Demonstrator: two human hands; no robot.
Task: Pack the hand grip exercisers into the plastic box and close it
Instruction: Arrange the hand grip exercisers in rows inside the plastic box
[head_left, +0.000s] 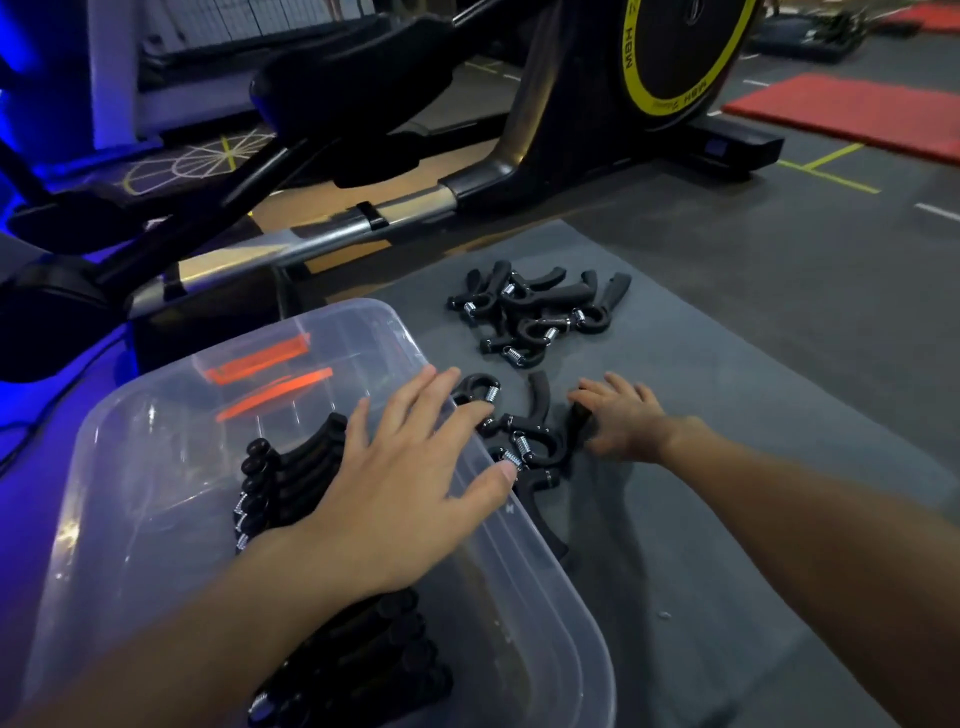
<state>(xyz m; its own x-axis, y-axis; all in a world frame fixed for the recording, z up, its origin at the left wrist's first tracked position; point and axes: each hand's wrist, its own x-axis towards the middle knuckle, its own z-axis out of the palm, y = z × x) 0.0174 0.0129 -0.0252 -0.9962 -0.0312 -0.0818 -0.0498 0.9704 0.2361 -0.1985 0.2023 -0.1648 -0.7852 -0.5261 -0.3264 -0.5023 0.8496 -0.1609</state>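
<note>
- The clear plastic box (130, 467) stands open in the lower left of the frame, on the left edge of a grey mat (753, 415) on the floor.
- Inside the box, black hand grip exercisers lie in two tight rows, one (291, 467) near the centre and one (374, 654) at the bottom edge.
- A small cluster of exercisers (530, 441) lies on the mat just beside the right wall of the box; a bigger pile (540, 312) lies above it, a little apart.
- The left hand (405, 493) is spread flat above the right rim of the box, fingers straight, their tips at the small cluster.
- The right hand (623, 421) is at the right side of this cluster, fingers bent over a black handle; I cannot tell if it really grips it.
- Both hands are apart, with the cluster between them.
</note>
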